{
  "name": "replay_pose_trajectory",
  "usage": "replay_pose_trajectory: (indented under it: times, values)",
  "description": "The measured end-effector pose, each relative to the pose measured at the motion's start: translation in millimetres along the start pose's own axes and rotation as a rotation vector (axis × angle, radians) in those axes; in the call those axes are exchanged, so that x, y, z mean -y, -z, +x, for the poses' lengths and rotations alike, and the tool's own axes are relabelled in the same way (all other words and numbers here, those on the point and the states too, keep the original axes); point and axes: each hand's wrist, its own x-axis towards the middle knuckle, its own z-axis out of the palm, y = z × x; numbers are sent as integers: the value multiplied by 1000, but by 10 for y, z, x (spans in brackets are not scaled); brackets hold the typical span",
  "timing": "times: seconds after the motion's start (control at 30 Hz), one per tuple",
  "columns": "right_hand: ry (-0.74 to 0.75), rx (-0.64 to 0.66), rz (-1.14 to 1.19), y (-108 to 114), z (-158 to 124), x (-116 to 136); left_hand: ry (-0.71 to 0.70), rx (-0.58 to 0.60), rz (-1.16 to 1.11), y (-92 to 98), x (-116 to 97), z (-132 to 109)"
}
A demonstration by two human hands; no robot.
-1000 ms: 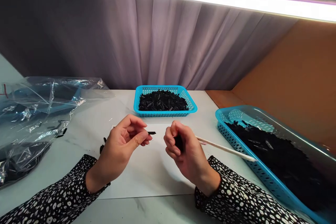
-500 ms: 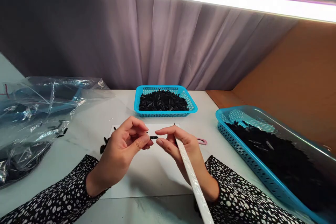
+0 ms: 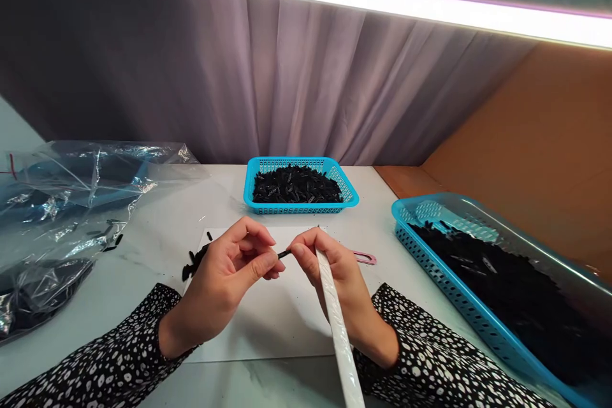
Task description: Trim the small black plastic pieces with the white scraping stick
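A small, narrow black piece (image 3: 284,254) spans the gap between my two hands above a white sheet (image 3: 268,325). My left hand (image 3: 220,290) pinches one end of it between thumb and forefinger, the other fingers curled. At the opposite end, the thumb and forefinger of my right hand (image 3: 351,287) are closed on the piece. Across that same hand lies a long rod in shiny white wrapping (image 3: 335,306), running toward the bottom edge. A pile of black pieces (image 3: 195,261) lies partly hidden behind my left hand.
A blue basket (image 3: 301,208) of black pieces stands at the back. To the right is a larger blue basket (image 3: 444,287) of dark pieces. A clear plastic bag (image 3: 90,185) lies left. A pink loop (image 3: 366,258) lies beyond my right hand. A bright tube lamp (image 3: 382,0) hangs overhead.
My right thumb and forefinger have moved left and closed on the free end of the black piece, which has turned slightly. The white rod's lower end has swung left.
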Motion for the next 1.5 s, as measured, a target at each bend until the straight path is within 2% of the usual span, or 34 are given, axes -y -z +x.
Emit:
replay_pose_trajectory:
  times: [0.2,0.4,0.57,0.77,0.93,1.1,1.27,1.4,1.5]
  values:
    - [-69,-64,42,21,21,-53,-49,-38,64,7,-12,13]
    - [65,-18,-76,-25,-9,58,-90,-17,155,14,38,35]
    - [32,9,-47,-64,-41,68,-281,-7,298,7,44,6]
    - [-78,-99,52,2,28,-35,-495,-45,396,27,-4,-20]
    - [28,-55,-9,11,21,-23,-573,-78,468,47,-31,-21]
    - [115,-36,-110,13,18,-31,-556,-176,526,78,62,4]
    - [192,-27,-67,12,20,-30,-575,-208,530,55,86,10]
    - [158,-28,-35,14,16,-25,-544,-160,524,75,63,27]
    - [85,-66,-9,25,31,-22,-496,-146,675,163,113,128]
